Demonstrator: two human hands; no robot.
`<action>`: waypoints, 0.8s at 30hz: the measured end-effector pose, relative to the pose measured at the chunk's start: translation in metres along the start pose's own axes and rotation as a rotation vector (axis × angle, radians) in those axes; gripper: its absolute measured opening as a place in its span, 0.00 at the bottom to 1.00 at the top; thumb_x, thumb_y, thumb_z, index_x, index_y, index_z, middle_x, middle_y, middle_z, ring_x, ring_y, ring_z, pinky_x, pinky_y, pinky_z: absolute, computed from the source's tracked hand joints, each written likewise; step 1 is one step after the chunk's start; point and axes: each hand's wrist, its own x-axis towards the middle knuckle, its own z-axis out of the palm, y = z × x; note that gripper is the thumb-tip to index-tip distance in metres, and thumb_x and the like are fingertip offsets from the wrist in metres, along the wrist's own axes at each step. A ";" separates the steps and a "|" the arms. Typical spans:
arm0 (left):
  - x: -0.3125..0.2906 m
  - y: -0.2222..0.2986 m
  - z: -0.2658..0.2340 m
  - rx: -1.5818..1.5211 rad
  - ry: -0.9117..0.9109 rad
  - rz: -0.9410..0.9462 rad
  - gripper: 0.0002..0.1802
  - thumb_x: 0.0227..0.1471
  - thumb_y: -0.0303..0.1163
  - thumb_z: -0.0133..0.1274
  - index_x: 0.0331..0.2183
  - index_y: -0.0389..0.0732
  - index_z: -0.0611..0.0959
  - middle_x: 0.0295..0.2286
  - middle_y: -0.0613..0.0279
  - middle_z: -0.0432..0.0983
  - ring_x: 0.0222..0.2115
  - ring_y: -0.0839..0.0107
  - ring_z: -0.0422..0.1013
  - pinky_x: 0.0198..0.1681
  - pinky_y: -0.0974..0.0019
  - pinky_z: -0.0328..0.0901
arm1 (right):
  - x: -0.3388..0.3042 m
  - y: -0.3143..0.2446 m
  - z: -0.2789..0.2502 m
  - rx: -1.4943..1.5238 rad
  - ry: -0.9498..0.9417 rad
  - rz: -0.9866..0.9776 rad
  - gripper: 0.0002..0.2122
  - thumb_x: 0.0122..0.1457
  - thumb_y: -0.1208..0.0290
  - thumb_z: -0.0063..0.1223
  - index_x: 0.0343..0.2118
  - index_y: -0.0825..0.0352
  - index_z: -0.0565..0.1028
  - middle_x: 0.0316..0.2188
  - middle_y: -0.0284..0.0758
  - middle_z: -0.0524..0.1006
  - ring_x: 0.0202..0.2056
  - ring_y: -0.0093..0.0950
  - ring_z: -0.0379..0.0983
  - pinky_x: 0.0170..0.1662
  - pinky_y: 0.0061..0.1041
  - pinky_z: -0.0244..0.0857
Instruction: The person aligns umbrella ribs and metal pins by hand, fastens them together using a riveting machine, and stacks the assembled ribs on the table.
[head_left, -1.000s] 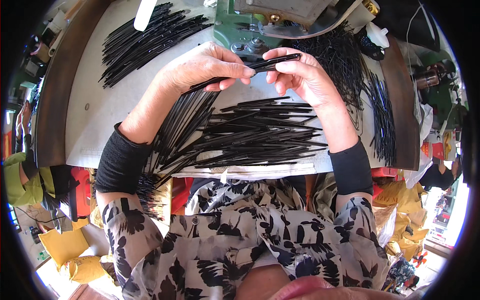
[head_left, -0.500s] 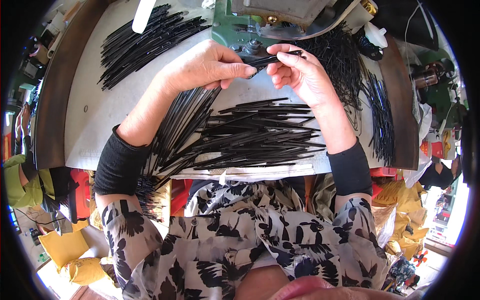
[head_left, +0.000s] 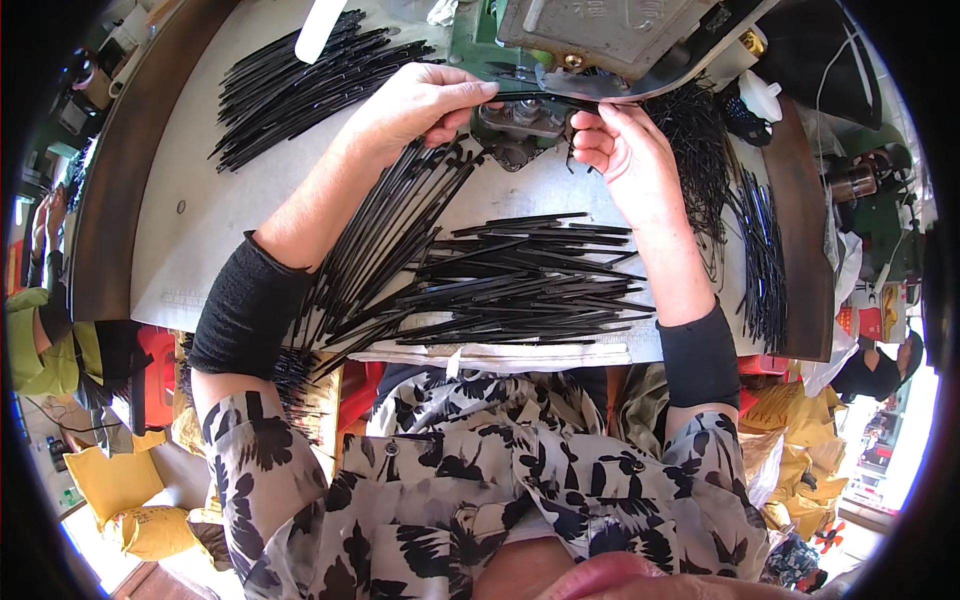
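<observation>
Left hand [head_left: 425,105] pinches one end of a thin black strip [head_left: 525,95] between thumb and forefinger, other fingers curled; right hand [head_left: 630,150] has thumb and forefinger closed on the other end, rest loosely bent. Strip spans hand to hand, roughly level, just below the machine's grey metal head [head_left: 600,35] and over the bolted fixture [head_left: 522,115]; contact with either, can't tell. To do it well: light tension, strip straight, both ends steady, fingertips clear of the head, right ones especially, wrists off the loose black strips [head_left: 530,280] on the worktable [head_left: 190,260].
</observation>
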 end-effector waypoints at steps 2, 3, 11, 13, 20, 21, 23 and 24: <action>-0.001 0.001 0.000 0.007 0.014 -0.003 0.16 0.52 0.40 0.53 0.31 0.36 0.81 0.12 0.77 0.59 0.11 0.88 0.54 0.13 0.81 0.48 | 0.000 -0.001 0.001 -0.014 0.012 0.002 0.09 0.59 0.74 0.44 0.38 0.74 0.68 0.30 0.46 0.76 0.27 0.30 0.76 0.32 0.26 0.73; -0.002 0.003 -0.001 -0.001 0.021 0.009 0.16 0.52 0.40 0.53 0.31 0.36 0.81 0.12 0.77 0.59 0.11 0.88 0.53 0.13 0.80 0.47 | 0.001 0.000 0.002 0.000 0.008 0.008 0.09 0.59 0.74 0.44 0.38 0.74 0.68 0.30 0.46 0.76 0.27 0.30 0.76 0.32 0.26 0.73; 0.000 -0.004 -0.001 -0.021 0.049 -0.013 0.16 0.51 0.41 0.54 0.31 0.35 0.81 0.11 0.77 0.55 0.11 0.87 0.50 0.13 0.78 0.45 | 0.000 0.003 0.005 0.022 -0.021 0.006 0.09 0.59 0.74 0.43 0.39 0.74 0.69 0.29 0.44 0.76 0.26 0.28 0.76 0.32 0.24 0.73; 0.000 -0.002 -0.001 -0.003 0.042 -0.013 0.16 0.51 0.41 0.55 0.31 0.35 0.81 0.11 0.77 0.55 0.11 0.87 0.50 0.13 0.78 0.45 | 0.000 0.003 0.004 0.019 -0.015 0.017 0.09 0.59 0.74 0.44 0.39 0.74 0.69 0.29 0.44 0.76 0.26 0.28 0.75 0.31 0.24 0.73; -0.008 0.009 0.002 0.111 0.073 0.027 0.18 0.50 0.42 0.55 0.31 0.34 0.81 0.11 0.78 0.54 0.11 0.86 0.49 0.14 0.77 0.43 | 0.000 0.002 0.000 0.021 -0.031 0.052 0.09 0.60 0.72 0.43 0.39 0.73 0.69 0.30 0.44 0.76 0.27 0.28 0.76 0.32 0.24 0.72; -0.008 0.009 0.002 0.111 0.072 0.023 0.18 0.50 0.42 0.55 0.31 0.34 0.81 0.11 0.78 0.54 0.11 0.86 0.49 0.14 0.77 0.43 | 0.001 0.003 -0.002 0.052 -0.051 0.069 0.10 0.60 0.72 0.43 0.40 0.72 0.69 0.31 0.43 0.76 0.27 0.28 0.76 0.32 0.24 0.72; -0.007 0.010 0.001 0.094 0.072 0.058 0.19 0.50 0.43 0.55 0.31 0.34 0.81 0.10 0.78 0.54 0.11 0.86 0.49 0.14 0.77 0.43 | 0.003 0.003 -0.003 0.087 -0.070 0.089 0.10 0.60 0.72 0.43 0.40 0.72 0.70 0.31 0.43 0.76 0.27 0.28 0.76 0.32 0.25 0.72; -0.007 0.009 0.000 0.094 0.075 0.053 0.19 0.50 0.43 0.55 0.31 0.34 0.81 0.10 0.78 0.54 0.11 0.86 0.49 0.14 0.77 0.43 | 0.004 0.003 -0.003 0.083 -0.069 0.092 0.10 0.60 0.72 0.43 0.40 0.72 0.70 0.32 0.43 0.76 0.28 0.28 0.76 0.32 0.25 0.72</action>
